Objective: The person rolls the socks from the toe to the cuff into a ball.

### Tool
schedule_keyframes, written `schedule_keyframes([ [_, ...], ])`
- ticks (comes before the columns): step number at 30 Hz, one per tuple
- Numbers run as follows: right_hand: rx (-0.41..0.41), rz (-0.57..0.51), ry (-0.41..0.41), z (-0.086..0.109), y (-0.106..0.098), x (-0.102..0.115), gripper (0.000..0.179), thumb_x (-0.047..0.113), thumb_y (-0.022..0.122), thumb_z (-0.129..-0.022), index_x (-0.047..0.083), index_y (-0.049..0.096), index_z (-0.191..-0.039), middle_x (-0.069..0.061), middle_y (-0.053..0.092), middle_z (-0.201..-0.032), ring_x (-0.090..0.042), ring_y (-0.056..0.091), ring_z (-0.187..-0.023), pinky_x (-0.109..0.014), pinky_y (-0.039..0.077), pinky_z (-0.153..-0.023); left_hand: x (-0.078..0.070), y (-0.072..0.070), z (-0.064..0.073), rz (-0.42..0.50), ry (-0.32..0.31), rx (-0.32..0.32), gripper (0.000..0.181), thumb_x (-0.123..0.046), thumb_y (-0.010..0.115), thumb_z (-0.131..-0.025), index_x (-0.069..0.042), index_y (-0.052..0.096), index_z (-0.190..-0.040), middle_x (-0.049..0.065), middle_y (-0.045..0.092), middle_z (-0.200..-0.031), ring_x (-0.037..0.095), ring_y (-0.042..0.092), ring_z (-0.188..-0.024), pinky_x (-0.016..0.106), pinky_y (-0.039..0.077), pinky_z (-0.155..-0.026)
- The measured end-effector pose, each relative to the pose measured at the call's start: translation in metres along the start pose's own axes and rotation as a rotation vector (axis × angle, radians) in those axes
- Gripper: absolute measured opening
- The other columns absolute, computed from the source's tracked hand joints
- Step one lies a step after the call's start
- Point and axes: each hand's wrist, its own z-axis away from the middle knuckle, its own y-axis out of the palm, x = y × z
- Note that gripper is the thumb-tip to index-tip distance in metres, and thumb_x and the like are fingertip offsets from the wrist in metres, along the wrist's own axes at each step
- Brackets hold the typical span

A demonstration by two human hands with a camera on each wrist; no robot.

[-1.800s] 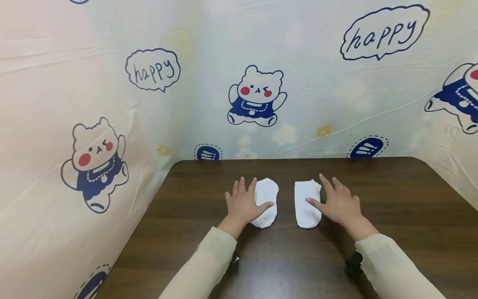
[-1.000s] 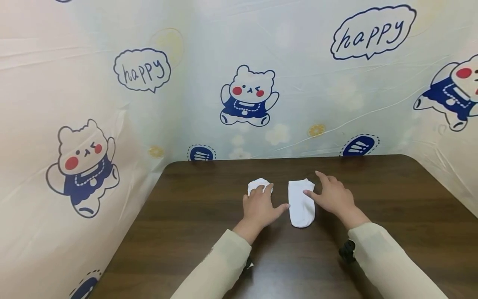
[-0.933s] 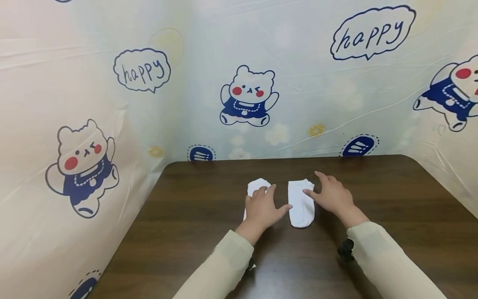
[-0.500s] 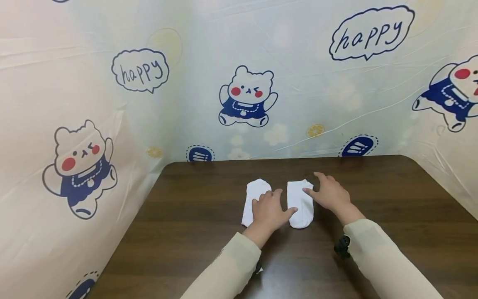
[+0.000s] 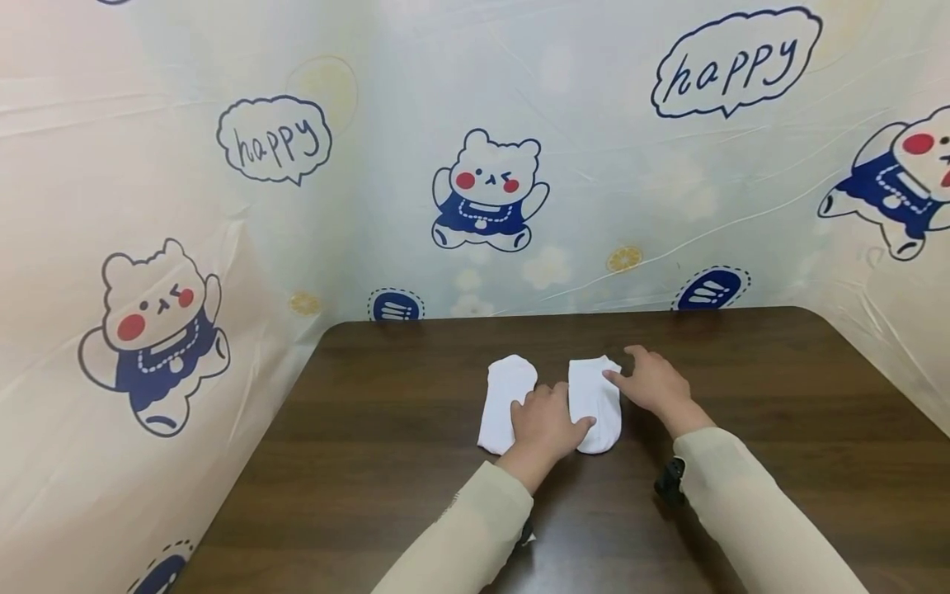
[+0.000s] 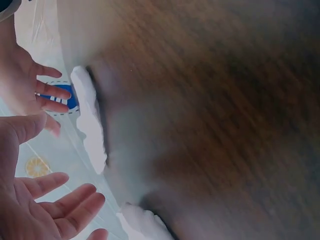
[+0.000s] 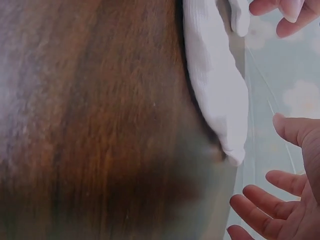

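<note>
Two white socks lie flat, side by side, on the brown table. My left hand (image 5: 545, 421) hovers between them in the head view, its thumb over the lower part of the right sock (image 5: 594, 396) and its fingers at the edge of the left sock (image 5: 505, 400). In the left wrist view that hand (image 6: 45, 195) holds nothing and its fingers are apart from the cloth. My right hand (image 5: 656, 384) is beside the right sock's upper right corner, thumb over its edge. Its loosely bent fingers hold nothing in the right wrist view, where the sock's ribbed side (image 7: 215, 70) shows.
The dark wood-grain table (image 5: 371, 495) reaches back to a pale curtain (image 5: 401, 165) printed with bears and the word "happy". A small black device (image 5: 670, 483) sits under the right cuff.
My left hand has moved right, from over the left sock to between the two. The right hand has barely shifted. Both socks stay in place; the head view has turned slightly right.
</note>
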Motion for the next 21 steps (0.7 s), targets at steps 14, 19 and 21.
schedule_keyframes([
  [14,0.017,-0.015,0.016,-0.008,0.007,-0.004,0.074,0.049,0.058,-0.09,-0.004,0.04,-0.137,-0.032,0.05,-0.127,-0.046,0.051,-0.11,-0.062,0.044,-0.081,-0.002,0.005,-0.001,0.007,-0.015,0.02,0.062,-0.059,0.064,-0.081,-0.015,0.059,-0.125,0.004,0.062,-0.11,0.021,0.057,-0.102,0.046,0.041,-0.081],
  [19,0.012,-0.034,0.04,-0.011,0.011,-0.002,0.069,0.043,0.058,-0.091,-0.005,0.041,-0.136,-0.03,0.054,-0.124,-0.046,0.054,-0.106,-0.061,0.045,-0.079,-0.003,0.009,-0.002,0.045,-0.035,0.037,0.062,-0.057,0.066,-0.081,-0.014,0.059,-0.124,0.004,0.063,-0.108,0.021,0.06,-0.099,0.045,0.043,-0.079],
  [21,0.012,-0.041,0.056,-0.012,0.012,-0.002,0.067,0.042,0.058,-0.091,-0.005,0.041,-0.136,-0.031,0.053,-0.125,-0.046,0.054,-0.107,-0.061,0.045,-0.079,-0.003,0.01,-0.002,0.061,-0.047,0.049,0.062,-0.056,0.066,-0.081,-0.013,0.059,-0.125,0.005,0.064,-0.108,0.022,0.061,-0.097,0.045,0.043,-0.077],
])
